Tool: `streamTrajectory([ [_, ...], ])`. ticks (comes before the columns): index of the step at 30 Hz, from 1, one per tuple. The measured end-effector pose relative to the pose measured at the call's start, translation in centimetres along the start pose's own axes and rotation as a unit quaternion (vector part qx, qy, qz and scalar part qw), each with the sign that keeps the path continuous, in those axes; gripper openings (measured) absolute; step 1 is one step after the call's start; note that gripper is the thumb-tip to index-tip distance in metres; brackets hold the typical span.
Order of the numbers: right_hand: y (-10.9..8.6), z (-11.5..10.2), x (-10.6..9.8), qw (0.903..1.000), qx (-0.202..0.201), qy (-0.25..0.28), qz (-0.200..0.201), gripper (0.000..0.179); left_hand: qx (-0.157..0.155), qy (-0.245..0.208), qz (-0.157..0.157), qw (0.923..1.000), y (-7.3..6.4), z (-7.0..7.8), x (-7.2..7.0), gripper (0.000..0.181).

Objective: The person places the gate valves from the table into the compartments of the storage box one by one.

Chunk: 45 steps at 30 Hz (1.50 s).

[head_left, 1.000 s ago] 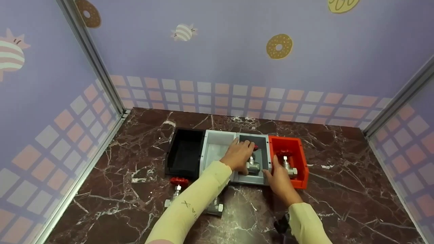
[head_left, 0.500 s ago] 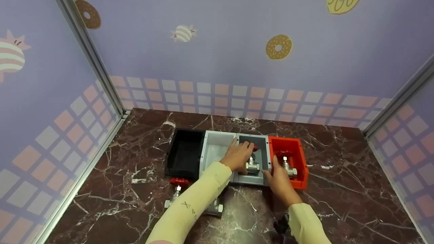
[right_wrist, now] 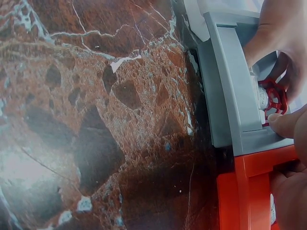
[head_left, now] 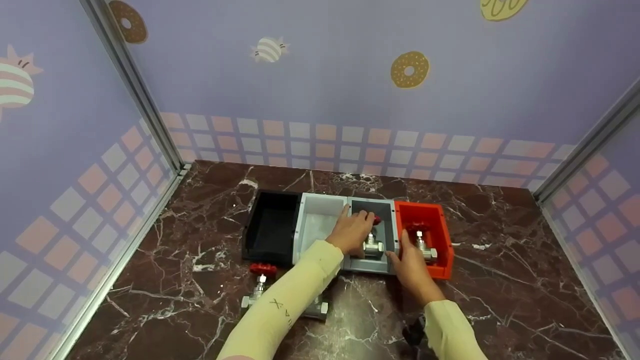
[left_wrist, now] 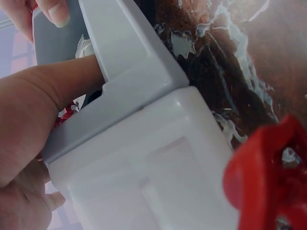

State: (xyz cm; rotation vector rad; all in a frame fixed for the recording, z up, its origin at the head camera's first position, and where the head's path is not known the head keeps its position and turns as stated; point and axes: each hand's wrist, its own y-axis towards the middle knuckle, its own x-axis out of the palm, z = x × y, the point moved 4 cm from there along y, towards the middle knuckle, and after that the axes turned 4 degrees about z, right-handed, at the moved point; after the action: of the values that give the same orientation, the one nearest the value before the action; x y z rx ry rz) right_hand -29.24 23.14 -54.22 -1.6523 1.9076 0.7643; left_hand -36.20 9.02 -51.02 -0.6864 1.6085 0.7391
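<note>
My left hand (head_left: 351, 231) reaches into the dark grey bin (head_left: 369, 266), fingers curled about a metal valve (head_left: 372, 247) with a red handwheel. The right wrist view shows its fingers beside the handwheel (right_wrist: 276, 98) and its thumb inside the bin. My right hand (head_left: 412, 262) grips the adjoining walls of the grey bin and the orange bin (head_left: 445, 270). Its thumb sits on the grey side, while the other fingers go into the orange bin. A second valve (head_left: 424, 248) stands in that orange bin, partly hidden by the right hand.
Left of the grey bin are a white bin (head_left: 315, 225) and a black bin (head_left: 272, 225), side by side. Two more valves, one with a red handwheel (head_left: 263, 270) and one metal body (head_left: 317, 309), lie in front, partly behind the left sleeve. A dark object (head_left: 414, 331) lies near the right sleeve.
The head view shifts very slightly. Both hands, the bins and the valves otherwise keep their places.
</note>
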Motion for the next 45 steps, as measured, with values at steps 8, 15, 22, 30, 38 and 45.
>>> streamTrajectory([
  [8,-0.07,-0.03,0.02,1.0,-0.001,-0.002,0.001,0.078,-0.004,0.006,-0.001,1.0,0.04,0.16,0.2,0.095],
  [15,-0.17,0.0,-0.05,1.0,-0.003,-0.003,0.009,0.078,-0.006,0.005,0.041,0.9991,-0.21,0.43,0.11,0.057],
  [22,-0.15,-0.08,-0.03,1.0,-0.001,-0.004,0.0,0.078,-0.001,0.007,0.05,0.9987,-0.45,0.44,0.09,0.047],
  [30,-0.13,-0.05,-0.04,1.0,0.002,0.0,0.0,0.08,-0.001,0.002,0.031,0.9995,-0.36,0.42,0.11,0.048],
  [38,-0.14,-0.03,-0.01,1.0,0.005,-0.005,-0.002,0.079,-0.006,-0.01,0.004,0.9999,-0.36,0.39,0.11,0.056],
  [45,-0.18,-0.01,-0.05,1.0,0.005,-0.005,-0.003,0.079,-0.004,-0.018,0.0,0.9998,-0.45,0.28,-0.03,0.064],
])
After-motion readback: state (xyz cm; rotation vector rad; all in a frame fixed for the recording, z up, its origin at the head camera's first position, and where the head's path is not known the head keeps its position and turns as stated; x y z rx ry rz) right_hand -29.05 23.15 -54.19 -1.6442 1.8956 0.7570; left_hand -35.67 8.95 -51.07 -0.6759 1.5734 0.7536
